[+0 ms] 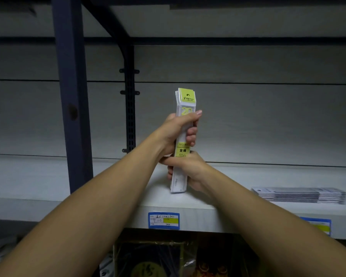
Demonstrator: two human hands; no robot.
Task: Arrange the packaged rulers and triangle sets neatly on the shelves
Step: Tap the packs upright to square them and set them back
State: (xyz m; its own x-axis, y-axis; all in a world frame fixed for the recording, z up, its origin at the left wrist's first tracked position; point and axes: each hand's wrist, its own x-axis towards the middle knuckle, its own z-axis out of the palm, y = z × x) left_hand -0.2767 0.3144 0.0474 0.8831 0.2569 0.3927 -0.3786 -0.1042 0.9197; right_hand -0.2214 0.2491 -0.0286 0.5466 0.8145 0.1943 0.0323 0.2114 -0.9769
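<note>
both hands are wrapped round one bundle of packaged rulers (183,148). the left hand (179,129) grips its middle, thumb laid across the front and fingers curled round the right side. the right hand (190,170) clasps the lower part, thumb across the front and pointing left. the bundle stands nearly upright, its bottom end touching the white shelf (48,176) a little back from the front edge, just above the blue price label (163,220).

it looks like the packs are being squared up on end. to do that well, i'd loosen the grip a touch so the packs can slide level against the shelf; the yellow header cards at the top look slightly fanned. then lay the bundle flat, parallel to the front edge and in line with the stack of packaged rulers (300,194) lying flat near the front edge to the right, well apart from the hands. squeeze too hard and the packs may bow.
</note>
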